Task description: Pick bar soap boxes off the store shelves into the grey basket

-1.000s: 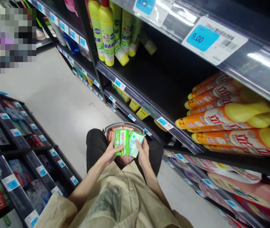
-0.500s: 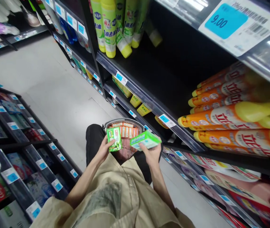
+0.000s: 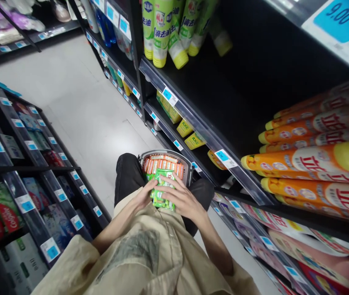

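Note:
Close in front of my body, my left hand (image 3: 144,194) grips green-and-white soap packs (image 3: 163,189) from their left side, thumb on top. My right hand (image 3: 187,200) lies across the same packs from the right, its fingers bent over the upper face. The packs are together, and how many there are is partly hidden by my fingers. Just beyond them is a dark grey basket (image 3: 189,163) between my knees, holding rows of orange-wrapped bars (image 3: 162,163). A bit of green wrapper shows at the basket's left side, by my left fingers.
Shelving with a metal-edged ledge (image 3: 192,114) runs close on my right, bearing orange bottles (image 3: 309,162) and upright green bottles (image 3: 162,35). Lower down are yellow bottles (image 3: 194,140). A shelf of toothpaste boxes (image 3: 4,211) stands at left. Pale floor (image 3: 79,110) stretches ahead.
The two hands, each with a green pack and apart before, have come together. The right pack has moved left against the other. My view has shifted slightly.

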Demonstrator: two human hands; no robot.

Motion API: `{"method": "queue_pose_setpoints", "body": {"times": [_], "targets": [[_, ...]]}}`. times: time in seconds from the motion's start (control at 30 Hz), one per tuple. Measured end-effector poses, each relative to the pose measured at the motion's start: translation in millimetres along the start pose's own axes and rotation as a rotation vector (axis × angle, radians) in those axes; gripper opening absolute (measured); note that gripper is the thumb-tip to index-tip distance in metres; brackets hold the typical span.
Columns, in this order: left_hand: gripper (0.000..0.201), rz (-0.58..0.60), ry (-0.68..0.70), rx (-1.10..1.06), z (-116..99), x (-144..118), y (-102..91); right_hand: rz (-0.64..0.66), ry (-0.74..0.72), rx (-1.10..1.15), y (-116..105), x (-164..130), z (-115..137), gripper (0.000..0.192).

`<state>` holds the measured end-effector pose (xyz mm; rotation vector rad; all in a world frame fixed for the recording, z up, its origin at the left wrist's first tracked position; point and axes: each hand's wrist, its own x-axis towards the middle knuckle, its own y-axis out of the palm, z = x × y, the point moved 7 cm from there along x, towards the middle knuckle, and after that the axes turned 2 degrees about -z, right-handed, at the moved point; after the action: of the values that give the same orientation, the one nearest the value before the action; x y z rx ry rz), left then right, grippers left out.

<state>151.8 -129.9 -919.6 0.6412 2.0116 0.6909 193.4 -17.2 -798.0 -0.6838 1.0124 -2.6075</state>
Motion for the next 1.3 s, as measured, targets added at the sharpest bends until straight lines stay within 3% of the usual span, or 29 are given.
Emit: {"method": "queue_pose_setpoints", "body": {"times": [0.1,0.17,0.27,0.37,0.43,0.5,0.6,0.83,1.13,1.3], "targets": [[0.081,-0.067,0.061,0.012,1,2,-14.0,-0.074,0.05,0.031,-1,-5,-7,0.04],[0.084,-0.11,0.129,0.056,-2,4,-22.6,-0.289,0.182,0.086,-4,-15,-20,0.041],[0.088,-0.186,0.219,0.158,-9,5,-31.4,-0.628,0.549,0.383,5,-42,-50,0.043],[0.082,-0.217,0.343,0.382,-24,-1,-24.1,-0.659,0.831,0.809,43,-51,-61,0.059],[0.073,-0.206,0.405,0.583,-35,-6,-11.0,-0.655,0.941,0.959,63,-48,-57,0.068],[0.062,-0.198,0.428,0.743,-42,-10,1.3,-0.739,1.016,1.033,71,-45,-55,0.071],[0.056,-0.231,0.407,0.823,-49,-10,9.7,-0.868,1.057,1.118,74,-42,-57,0.067],[0.053,-0.351,0.424,0.566,-58,-9,6.7,-0.895,0.994,1.023,64,-52,-75,0.053],[0.054,-0.299,0.409,0.756,-54,-14,11.0,-0.991,1.102,0.961,82,-58,-78,0.088],[0.079,-0.275,0.402,0.879,-56,-6,20.4,-1.006,1.085,0.934,90,-56,-78,0.089]]}}
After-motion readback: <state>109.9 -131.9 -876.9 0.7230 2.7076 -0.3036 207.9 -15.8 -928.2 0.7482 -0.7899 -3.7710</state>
